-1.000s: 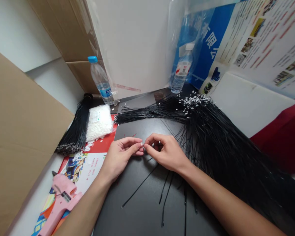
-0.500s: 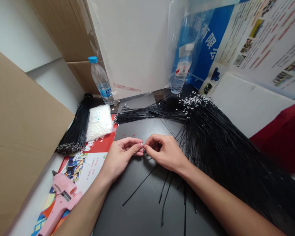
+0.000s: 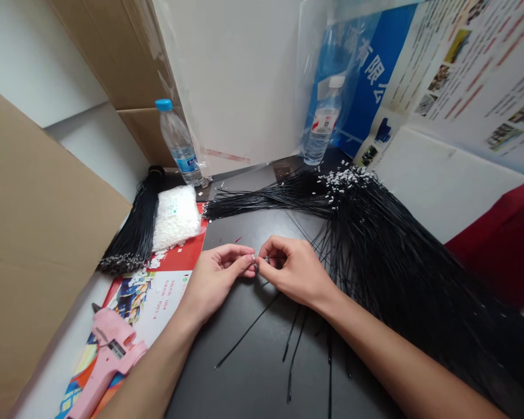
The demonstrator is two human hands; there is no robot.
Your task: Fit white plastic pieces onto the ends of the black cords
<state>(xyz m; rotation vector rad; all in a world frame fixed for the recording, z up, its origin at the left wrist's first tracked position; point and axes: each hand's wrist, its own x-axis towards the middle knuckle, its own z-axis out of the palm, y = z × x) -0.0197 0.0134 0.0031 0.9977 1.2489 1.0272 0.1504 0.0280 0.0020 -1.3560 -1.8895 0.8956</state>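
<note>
Over the dark table (image 3: 244,361), my left hand (image 3: 212,279) pinches a tiny white plastic connector (image 3: 254,259) between thumb and fingers. My right hand (image 3: 294,270) meets it from the right, thumb and forefinger pinched on the end of a thin black wire. The fingertips of both hands almost touch, so how far the wire sits in the connector is hidden. Several loose black wires (image 3: 248,330) lie beneath and in front of my right hand. A large pile of black wires (image 3: 393,250) lies to the right, many with white connectors (image 3: 347,177) at their far ends.
A wire bundle (image 3: 262,201) lies behind my hands, another (image 3: 135,227) at the left. Beside it sits a bag of white connectors (image 3: 177,215). A pink glue gun (image 3: 113,343) lies front left. Two water bottles (image 3: 179,142) (image 3: 325,125) stand at the back; cardboard (image 3: 39,250) borders the left.
Both hands keep their place and their pinch. The right fingertips have shifted very slightly at the connector; the view has moved a little.
</note>
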